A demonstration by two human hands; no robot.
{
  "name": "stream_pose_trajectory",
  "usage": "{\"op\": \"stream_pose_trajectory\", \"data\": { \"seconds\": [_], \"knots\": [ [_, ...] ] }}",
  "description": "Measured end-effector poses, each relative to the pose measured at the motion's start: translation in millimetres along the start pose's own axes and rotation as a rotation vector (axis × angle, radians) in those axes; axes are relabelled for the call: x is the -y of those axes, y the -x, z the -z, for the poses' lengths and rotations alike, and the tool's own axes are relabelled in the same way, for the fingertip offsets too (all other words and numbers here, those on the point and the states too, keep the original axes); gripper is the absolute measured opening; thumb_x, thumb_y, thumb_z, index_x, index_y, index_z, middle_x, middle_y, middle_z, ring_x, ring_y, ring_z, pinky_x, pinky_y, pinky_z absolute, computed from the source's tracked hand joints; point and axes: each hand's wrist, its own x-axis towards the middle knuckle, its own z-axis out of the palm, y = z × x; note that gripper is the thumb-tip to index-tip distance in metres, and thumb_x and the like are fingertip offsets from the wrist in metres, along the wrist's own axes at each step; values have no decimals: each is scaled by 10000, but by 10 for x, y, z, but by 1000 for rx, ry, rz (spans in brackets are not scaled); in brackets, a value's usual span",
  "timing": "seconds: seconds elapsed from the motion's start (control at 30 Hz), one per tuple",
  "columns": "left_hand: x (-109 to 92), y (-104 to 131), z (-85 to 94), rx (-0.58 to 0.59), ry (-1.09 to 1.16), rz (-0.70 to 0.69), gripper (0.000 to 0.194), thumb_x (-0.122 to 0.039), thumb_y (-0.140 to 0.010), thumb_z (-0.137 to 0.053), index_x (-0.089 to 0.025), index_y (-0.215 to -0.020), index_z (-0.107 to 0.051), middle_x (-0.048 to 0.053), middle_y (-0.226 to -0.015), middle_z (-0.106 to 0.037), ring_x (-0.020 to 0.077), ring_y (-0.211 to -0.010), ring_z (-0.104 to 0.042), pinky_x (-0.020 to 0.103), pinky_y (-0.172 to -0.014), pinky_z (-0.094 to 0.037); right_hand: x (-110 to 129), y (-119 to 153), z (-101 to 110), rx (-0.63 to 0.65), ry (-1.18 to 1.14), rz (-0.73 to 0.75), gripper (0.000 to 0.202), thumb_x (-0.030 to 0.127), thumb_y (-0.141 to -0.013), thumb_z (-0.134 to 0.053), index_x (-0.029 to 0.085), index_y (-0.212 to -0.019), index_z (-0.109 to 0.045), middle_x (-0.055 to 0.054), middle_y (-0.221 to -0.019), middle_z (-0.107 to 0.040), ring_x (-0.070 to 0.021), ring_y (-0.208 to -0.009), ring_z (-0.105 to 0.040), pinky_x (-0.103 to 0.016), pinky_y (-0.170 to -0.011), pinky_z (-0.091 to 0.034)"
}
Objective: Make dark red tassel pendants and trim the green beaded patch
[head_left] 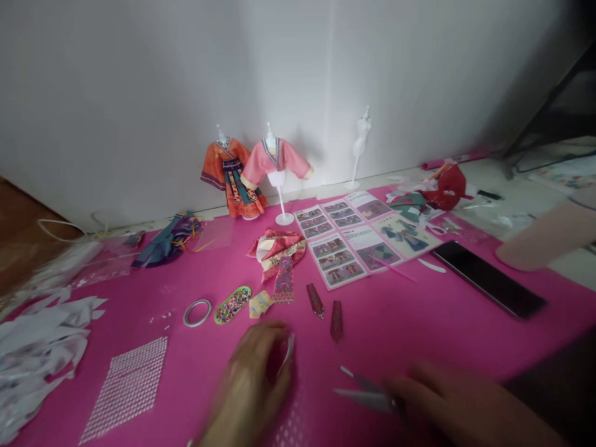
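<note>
My left hand (254, 379), slightly blurred, is closed at lower middle with a thin whitish strip (287, 354) between thumb and fingers; its exact kind is unclear. In my right hand (451, 400), blurred by motion, are scissors (370, 396), blades parted and pointing left towards the left hand. Under the left hand lies a faint dotted sheet (291, 422), partly hidden. Just beyond it are two small dark red patterned pieces (315, 301), a yellow patterned scrap (261, 304) and a green tray (233, 305) of mixed beads.
Doll stands with orange (226, 164) and pink (275, 160) garments are at the back, near a bare mannequin (361, 139). Printed instruction sheets (328, 282) and a phone (488, 277) lie right; a tape roll (197, 313), gem sheet (128, 385) and white scraps (41, 354) lie left.
</note>
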Motion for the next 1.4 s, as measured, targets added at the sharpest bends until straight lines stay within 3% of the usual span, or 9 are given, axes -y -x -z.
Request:
{"op": "stream_pose_trajectory", "data": {
  "seconds": [0.13,0.27,0.33,0.53,0.8,0.97,1.1,1.23,1.4],
  "knots": [
    [28,-2,-2,92,-146,-79,76,-217,-917,-589,-248,-986,-581,86,-1138,-672,287,-1052,-658,528,-900,-558,43,-138,139,-112,167,82,324,260,-1072,-244,254,-959,-547,38,-659,-616,-135,-455,-581,-290,-408,-292],
    [-7,5,16,59,-176,-96,50,-253,-923,-609,-245,-968,-591,113,-1255,-626,331,-1188,-599,603,-971,-510,84,-205,269,-180,212,136,479,305,-1093,-111,244,-952,-564,28,-645,-603,-139,-466,-562,-296,-449,-304],
    [-37,14,32,3,-132,-109,59,-223,-935,-587,-249,-988,-594,106,-1237,-618,309,-1172,-602,566,-965,-519,94,-185,279,-176,209,133,485,322,-1095,-122,239,-969,-583,23,-669,-607,-142,-499,-565,-298,-482,-316],
    [-207,20,136,-110,141,-77,125,-130,-938,-580,-253,-912,-577,11,-965,-605,164,-909,-631,272,-773,-538,114,-164,252,-165,261,119,493,299,-1097,-129,250,-998,-610,25,-729,-625,-153,-579,-567,-322,-571,-326],
    [-544,83,287,-83,30,-136,177,-83,-899,-565,-258,-881,-586,1,-933,-582,151,-859,-615,253,-739,-511,260,-288,409,-257,338,137,503,243,-1092,-116,246,-894,-579,44,-674,-634,-154,-551,-573,-335,-591,-318],
    [-623,206,184,-115,-183,-113,93,-167,-904,-589,-257,-885,-605,21,-897,-621,192,-802,-645,303,-690,-539,375,-368,410,-320,421,107,350,-11,-872,-304,237,-811,-543,41,-612,-628,-173,-511,-564,-345,-553,-297],
    [-652,220,75,-227,-222,-136,62,-219,-891,-609,-256,-938,-593,31,-872,-670,221,-761,-692,329,-631,-581,474,-426,431,-388,461,89,314,-38,-696,-365,224,-734,-534,25,-555,-602,-174,-472,-531,-336,-519,-294],
    [-728,202,20,-174,-114,-116,137,-158,-873,-582,-264,-955,-608,15,-896,-694,195,-797,-719,307,-670,-616,545,-401,414,-423,503,77,312,-43,-637,-373,219,-681,-536,18,-523,-580,-173,-450,-504,-328,-499,-283],
    [-799,176,-43,-235,-95,-140,163,-123,-862,-556,-254,-912,-640,3,-854,-718,174,-731,-726,284,-627,-616,569,-363,382,-425,515,53,297,-38,-613,-395,214,-667,-543,14,-527,-579,-173,-461,-498,-313,-486,-288]
  ]
}}
